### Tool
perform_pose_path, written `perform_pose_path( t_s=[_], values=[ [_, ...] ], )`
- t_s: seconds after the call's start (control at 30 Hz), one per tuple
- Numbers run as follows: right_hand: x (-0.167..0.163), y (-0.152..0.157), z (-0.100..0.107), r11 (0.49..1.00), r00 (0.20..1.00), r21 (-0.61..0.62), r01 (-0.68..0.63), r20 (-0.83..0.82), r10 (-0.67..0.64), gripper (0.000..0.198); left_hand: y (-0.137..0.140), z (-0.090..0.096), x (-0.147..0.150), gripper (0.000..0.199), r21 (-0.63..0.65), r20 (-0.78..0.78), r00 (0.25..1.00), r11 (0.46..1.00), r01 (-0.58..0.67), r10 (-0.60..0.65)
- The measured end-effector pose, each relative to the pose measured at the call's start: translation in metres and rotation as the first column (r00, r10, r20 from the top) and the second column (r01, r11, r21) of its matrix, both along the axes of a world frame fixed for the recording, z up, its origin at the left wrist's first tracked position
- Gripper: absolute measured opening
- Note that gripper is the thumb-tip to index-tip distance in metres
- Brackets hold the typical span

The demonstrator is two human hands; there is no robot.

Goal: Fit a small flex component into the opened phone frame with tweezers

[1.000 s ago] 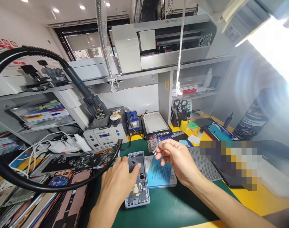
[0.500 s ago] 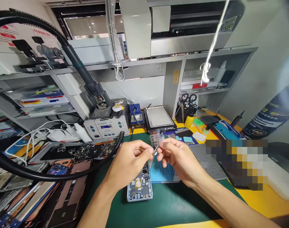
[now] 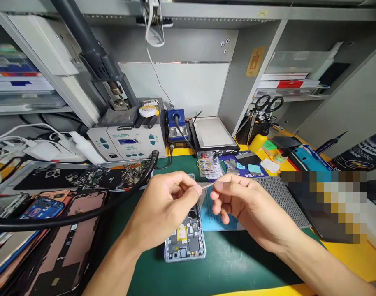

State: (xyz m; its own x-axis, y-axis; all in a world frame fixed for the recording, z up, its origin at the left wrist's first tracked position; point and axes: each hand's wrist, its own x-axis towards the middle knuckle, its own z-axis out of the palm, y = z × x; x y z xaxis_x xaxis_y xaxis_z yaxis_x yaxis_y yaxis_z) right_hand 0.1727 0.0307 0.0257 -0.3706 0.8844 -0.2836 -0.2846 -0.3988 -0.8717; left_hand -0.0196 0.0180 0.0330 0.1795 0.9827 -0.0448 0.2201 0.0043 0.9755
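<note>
A small thin strip [image 3: 207, 186], pale and edge-on, stretches between my two hands; its exact kind is too small to make out. My left hand [image 3: 168, 209] pinches one end between thumb and forefinger. At the other end, my right hand [image 3: 237, 197] has its thumb and forefinger closed, with the lower fingers loosely curled. Beneath my left hand lies an opened phone [image 3: 192, 242], its circuit board and a yellow-edged patch showing; my hand covers much of its upper part. A light blue sheet [image 3: 212, 220] lies under the right fingers, partly hidden.
Phone housings [image 3: 72, 246] pile up at the left, crossed by a black hose [image 3: 83, 218]. Behind stand a rework station [image 3: 129, 142], a soldering iron holder [image 3: 176, 127] and a flat heating plate [image 3: 212, 133]. A perforated grey mat [image 3: 280, 197] lies at the right, beside a blurred-out patch.
The view has tilted down and come closer to the bench. The strip has turned from slanting to nearly level, and my fingertips are slightly farther apart. Both hands keep their pinch.
</note>
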Motion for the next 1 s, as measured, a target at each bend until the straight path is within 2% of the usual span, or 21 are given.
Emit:
perform_pose_path(
  t_s=[0.1, 0.2, 0.3, 0.37, 0.47, 0.67, 0.83, 1.0],
  values=[
    [0.002, 0.005, 0.001, 0.998, 0.999, -0.046, -0.050, 0.000, 0.050, 0.017, -0.002, -0.001, -0.005, 0.018, -0.017, 0.010, 1.000, 1.000, 0.009, -0.008],
    [0.006, 0.009, 0.000, 0.998, 0.999, -0.052, -0.032, 0.010, 0.032, 0.017, -0.001, -0.002, -0.008, 0.020, -0.043, 0.026, 1.000, 0.999, 0.011, -0.010],
    [0.009, 0.009, -0.002, 0.998, 0.991, 0.066, -0.003, 0.132, -0.006, 0.015, 0.002, -0.003, -0.008, 0.021, -0.109, 0.037, 0.999, 0.994, 0.024, -0.020],
    [0.010, 0.008, -0.004, 0.988, 0.972, 0.145, -0.051, 0.235, 0.016, 0.019, 0.003, -0.004, -0.008, 0.022, -0.153, 0.043, 0.999, 0.988, 0.035, -0.029],
    [0.010, 0.005, -0.005, 0.977, 0.947, 0.174, -0.120, 0.315, 0.060, 0.021, 0.004, -0.005, -0.006, 0.023, -0.183, 0.051, 0.998, 0.982, 0.054, -0.046],
    [0.009, 0.006, -0.005, 0.981, 0.962, 0.154, -0.120, 0.262, 0.077, 0.024, 0.004, -0.005, -0.008, 0.025, -0.243, 0.095, 0.992, 0.964, 0.109, -0.088],
    [0.010, 0.003, -0.003, 0.969, 0.966, 0.196, -0.147, 0.239, 0.098, 0.017, 0.006, -0.007, -0.011, 0.027, -0.308, 0.155, 0.985, 0.944, 0.119, -0.074],
    [0.007, 0.001, 0.002, 0.962, 0.952, 0.239, -0.132, 0.303, 0.055, 0.017, 0.005, -0.006, -0.013, 0.029, -0.297, 0.264, 0.959, 0.937, 0.182, -0.103]
  ],
)
